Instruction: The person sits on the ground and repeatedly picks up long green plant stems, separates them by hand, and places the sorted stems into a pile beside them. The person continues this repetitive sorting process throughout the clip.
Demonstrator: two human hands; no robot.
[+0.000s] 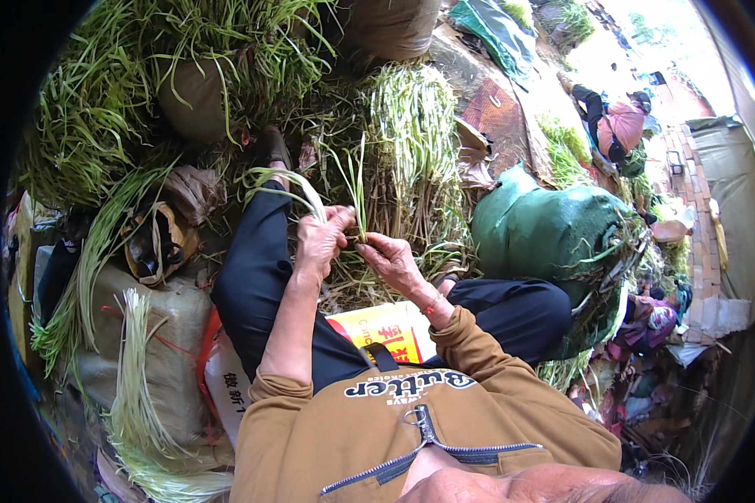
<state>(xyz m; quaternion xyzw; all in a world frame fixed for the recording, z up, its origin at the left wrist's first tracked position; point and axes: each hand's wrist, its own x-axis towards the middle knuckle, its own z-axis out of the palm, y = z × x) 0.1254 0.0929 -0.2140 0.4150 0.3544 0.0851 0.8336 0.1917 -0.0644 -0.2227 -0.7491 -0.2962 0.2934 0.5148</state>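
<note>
My left hand (324, 242) grips a small bundle of long pale-green leafy stalks (305, 188), whose tips droop to the left. Between the thumb and fingers of my right hand (391, 259) is the lower end of a thin green plant (356, 185), its narrow leaves pointing up. The fingertips of both hands are close together above my lap. Beyond them stands a thick pile of similar stalks (412, 138), with brownish lower ends towards me.
Large heaps of long green leaves (94, 119) fill the upper left. A green sack (541, 226) bulges beside my right knee. At my left, pale stripped stalks (135, 377) drape over a wrapped bale (182, 333), near a cut-open container (160, 242). Other people (623, 126) sit at the right.
</note>
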